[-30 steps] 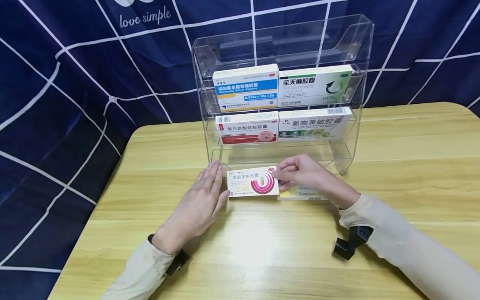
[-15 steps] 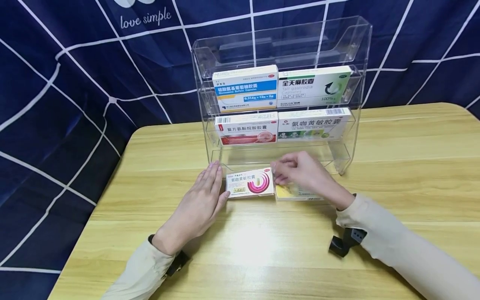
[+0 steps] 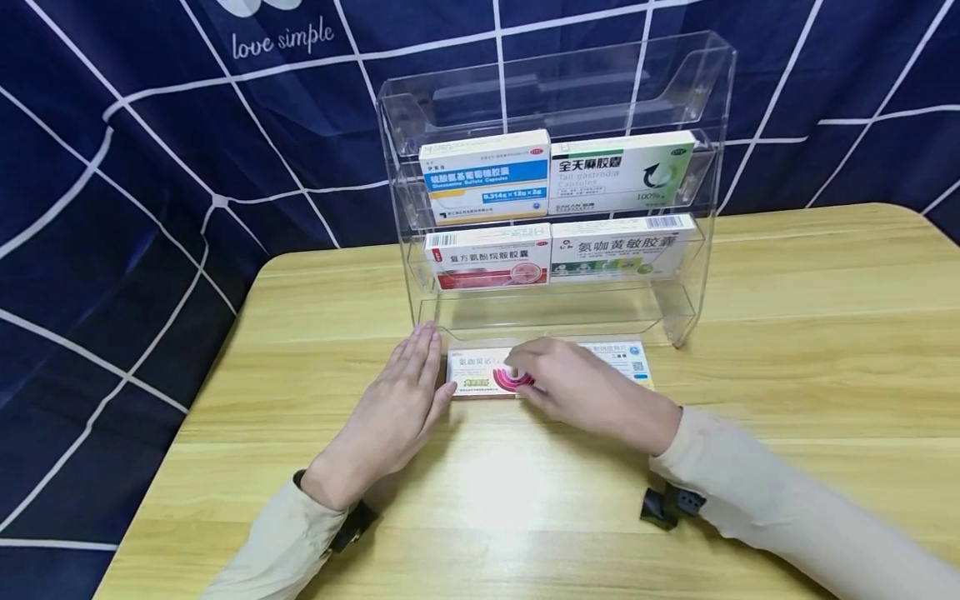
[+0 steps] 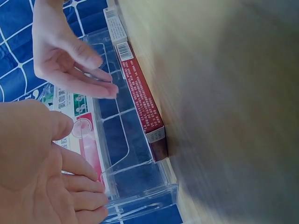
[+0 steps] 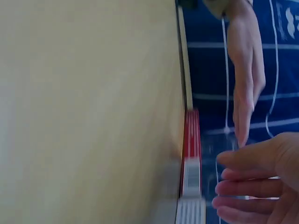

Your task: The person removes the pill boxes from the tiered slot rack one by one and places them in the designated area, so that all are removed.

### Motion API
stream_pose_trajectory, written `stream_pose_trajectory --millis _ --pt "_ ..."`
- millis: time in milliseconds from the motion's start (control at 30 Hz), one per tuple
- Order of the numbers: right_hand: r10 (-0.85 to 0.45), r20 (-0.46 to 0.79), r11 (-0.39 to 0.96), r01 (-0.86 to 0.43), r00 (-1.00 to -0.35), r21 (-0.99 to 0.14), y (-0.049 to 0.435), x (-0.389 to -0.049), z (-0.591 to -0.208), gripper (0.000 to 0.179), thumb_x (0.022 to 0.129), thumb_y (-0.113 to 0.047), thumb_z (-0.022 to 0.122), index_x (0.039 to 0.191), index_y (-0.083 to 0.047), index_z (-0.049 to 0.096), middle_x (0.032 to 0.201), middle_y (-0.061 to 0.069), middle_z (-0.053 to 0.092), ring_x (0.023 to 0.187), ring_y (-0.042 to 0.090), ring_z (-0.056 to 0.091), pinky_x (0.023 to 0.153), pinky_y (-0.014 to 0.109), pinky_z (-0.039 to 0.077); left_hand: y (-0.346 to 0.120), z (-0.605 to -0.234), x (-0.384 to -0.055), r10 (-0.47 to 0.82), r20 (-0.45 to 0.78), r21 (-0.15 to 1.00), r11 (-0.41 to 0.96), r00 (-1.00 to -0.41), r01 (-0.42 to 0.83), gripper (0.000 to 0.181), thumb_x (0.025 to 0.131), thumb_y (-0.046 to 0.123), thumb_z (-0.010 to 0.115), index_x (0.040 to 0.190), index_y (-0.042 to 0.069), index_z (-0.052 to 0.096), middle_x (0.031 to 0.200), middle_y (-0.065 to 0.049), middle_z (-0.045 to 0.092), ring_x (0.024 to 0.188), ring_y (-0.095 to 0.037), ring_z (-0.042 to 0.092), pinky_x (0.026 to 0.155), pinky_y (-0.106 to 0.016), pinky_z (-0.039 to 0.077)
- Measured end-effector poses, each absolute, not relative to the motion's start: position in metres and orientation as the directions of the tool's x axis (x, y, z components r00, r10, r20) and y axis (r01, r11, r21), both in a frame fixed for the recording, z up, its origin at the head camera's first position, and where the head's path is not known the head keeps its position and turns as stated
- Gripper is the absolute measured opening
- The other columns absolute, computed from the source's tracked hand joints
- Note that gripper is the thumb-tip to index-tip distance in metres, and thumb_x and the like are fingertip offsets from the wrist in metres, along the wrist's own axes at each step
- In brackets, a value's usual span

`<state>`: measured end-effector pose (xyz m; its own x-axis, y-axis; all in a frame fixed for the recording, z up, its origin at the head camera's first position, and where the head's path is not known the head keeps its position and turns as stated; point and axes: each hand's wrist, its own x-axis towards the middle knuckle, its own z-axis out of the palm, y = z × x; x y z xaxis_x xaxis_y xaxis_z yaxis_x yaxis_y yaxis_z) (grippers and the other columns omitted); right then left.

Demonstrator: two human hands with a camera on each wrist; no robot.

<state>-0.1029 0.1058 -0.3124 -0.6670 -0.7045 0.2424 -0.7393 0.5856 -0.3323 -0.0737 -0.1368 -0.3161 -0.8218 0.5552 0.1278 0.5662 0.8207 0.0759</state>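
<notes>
A white medicine box with pink rings (image 3: 472,372) lies flat on the table; its red side (image 4: 142,95) shows in the left wrist view. End to end with it, on its right, lies a second white medicine box (image 3: 630,358), partly covered by my right hand. My left hand (image 3: 393,408) rests at the ringed box's left end, fingers straight and together, thumb near its front corner. Over the place where both boxes meet hovers my right hand (image 3: 581,387), fingers loosely bent, holding nothing. In the left wrist view a gap shows between those fingers and the boxes.
Behind the boxes stands a clear acrylic rack (image 3: 555,312). On its tiers sit a blue-banded box (image 3: 487,179), a green-and-white box (image 3: 622,175), a red-and-white box (image 3: 491,260) and a white box with green pictures (image 3: 622,250). A dark blue checked cloth (image 3: 300,142) hangs behind.
My right hand has let go of the ringed box's right end and moved left over it. The box, tilted earlier, now lies flat against the other one. My left hand stays put.
</notes>
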Motion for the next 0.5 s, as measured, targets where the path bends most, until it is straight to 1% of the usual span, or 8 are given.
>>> stream_pose_trajectory --millis 33,100,167,200,300,400,500 --pt "-0.724 0.235 0.579 -0.757 -0.648 -0.303 0.102 -0.1 -0.313 0.008 0.082 -0.002 0.072 0.087 -0.004 0.066 0.086 0.004 0.066 0.078 0.016 0.063 0.07 0.026 0.057 -0.137 -0.316 -0.073 0.555 0.128 0.074 0.821 -0.822 0.566 0.058 0.105 0.029 0.036 0.145 -0.012 0.03 0.154 -0.028 0.02 0.144 -0.036 0.019 0.117 -0.045 0.019" --pt "-0.755 0.232 0.564 -0.788 -0.613 -0.246 0.094 -0.096 -0.316 0.01 0.083 -0.003 0.072 0.091 -0.003 0.067 0.093 0.008 0.067 0.085 0.02 0.065 0.076 0.029 0.058 -0.137 -0.316 -0.073 0.556 0.127 0.073 0.821 -0.822 0.567 0.058 0.105 0.029 0.036 0.145 -0.012 0.03 0.154 -0.028 0.02 0.144 -0.036 0.019 0.117 -0.045 0.019" --pt "-0.773 0.221 0.556 -0.802 -0.595 -0.218 0.087 -0.093 -0.317 0.017 0.083 -0.003 0.072 0.1 0.0 0.068 0.104 0.013 0.067 0.097 0.026 0.065 0.084 0.034 0.057 -0.138 -0.316 -0.073 0.557 0.127 0.075 0.819 -0.82 0.568 0.058 0.105 0.029 0.036 0.145 -0.012 0.03 0.154 -0.028 0.02 0.144 -0.036 0.019 0.117 -0.045 0.02" --pt "-0.777 0.206 0.558 -0.803 -0.594 -0.209 0.084 -0.091 -0.317 0.022 0.084 -0.004 0.072 0.105 0.001 0.067 0.111 0.016 0.066 0.104 0.029 0.064 0.089 0.037 0.055 -0.138 -0.316 -0.073 0.558 0.128 0.076 0.819 -0.82 0.569 0.058 0.105 0.029 0.036 0.145 -0.012 0.03 0.154 -0.028 0.02 0.144 -0.036 0.019 0.117 -0.045 0.02" --pt "-0.789 0.141 0.571 -0.799 -0.598 -0.19 0.076 -0.088 -0.318 0.03 0.087 -0.001 0.067 0.117 0.004 0.065 0.125 0.022 0.06 0.116 0.035 0.058 0.099 0.041 0.048 -0.138 -0.316 -0.072 0.557 0.128 0.077 0.819 -0.82 0.568 0.058 0.105 0.029 0.036 0.145 -0.013 0.029 0.154 -0.029 0.019 0.144 -0.036 0.019 0.117 -0.045 0.019" --pt "-0.797 0.077 0.587 -0.799 -0.599 -0.131 0.07 -0.086 -0.319 0.035 0.087 0.003 0.063 0.123 0.007 0.061 0.131 0.023 0.057 0.122 0.038 0.054 0.104 0.043 0.044 -0.137 -0.316 -0.072 0.556 0.13 0.074 0.82 -0.821 0.567 0.058 0.105 0.029 0.036 0.145 -0.012 0.029 0.154 -0.028 0.02 0.144 -0.036 0.019 0.118 -0.044 0.018" --pt "-0.798 0.065 0.596 -0.801 -0.599 -0.053 0.065 -0.086 -0.32 0.037 0.087 0.005 0.062 0.123 0.007 0.06 0.131 0.023 0.057 0.122 0.038 0.054 0.104 0.043 0.043 -0.137 -0.316 -0.073 0.557 0.133 0.071 0.819 -0.819 0.569 0.058 0.105 0.029 0.037 0.145 -0.012 0.029 0.154 -0.028 0.02 0.144 -0.036 0.019 0.118 -0.044 0.018"
